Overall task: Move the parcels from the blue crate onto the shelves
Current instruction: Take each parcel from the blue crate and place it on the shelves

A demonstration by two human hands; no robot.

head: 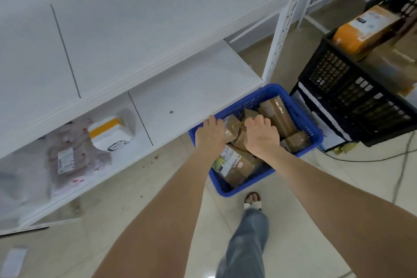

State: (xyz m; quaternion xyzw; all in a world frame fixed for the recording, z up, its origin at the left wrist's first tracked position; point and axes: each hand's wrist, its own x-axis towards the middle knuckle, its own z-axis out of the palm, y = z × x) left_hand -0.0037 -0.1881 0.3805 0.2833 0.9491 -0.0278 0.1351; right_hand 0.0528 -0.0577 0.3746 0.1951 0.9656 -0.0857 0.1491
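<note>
With two bagged parcels [67,158] on the white metal shelf [191,97], the right hand [259,136] is gripping a brown taped parcel [249,112] in the heaped blue plastic crate [314,135], the left hand's [209,136] grip unclear.

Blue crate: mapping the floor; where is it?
Head view, right of centre: the blue crate sits on the floor between the white shelving and the black crate.

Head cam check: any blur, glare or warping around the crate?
Head view: wide-angle warp bows the shelf edge and stretches the forearms; the bags on the lower shelf look smeared; the blue crate, left hand and right hand are sharp; light even, no glare.
</note>
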